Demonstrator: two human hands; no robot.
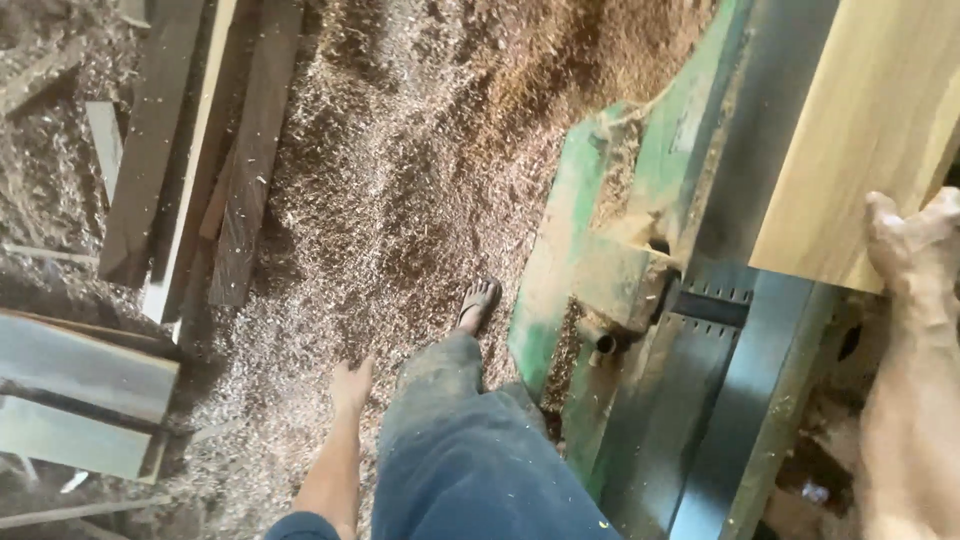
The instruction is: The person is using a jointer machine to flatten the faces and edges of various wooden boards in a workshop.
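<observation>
A pale wooden board (860, 130) lies on the steel table of a green planing machine (590, 260) at the right. My right hand (915, 245) presses against the board's near end, fingers spread on the wood. My left hand (350, 385) hangs free beside my leg with its fingers loosely apart, holding nothing. My leg in dusty blue trousers and a sandalled foot (478, 300) stand on the shavings next to the machine.
Thick wood shavings (400, 170) cover the floor. Several dark planks (200, 150) lie at the upper left. Grey boards (80, 390) are stacked at the lower left. The machine's cutter slot (710, 305) crosses the table just ahead of the board.
</observation>
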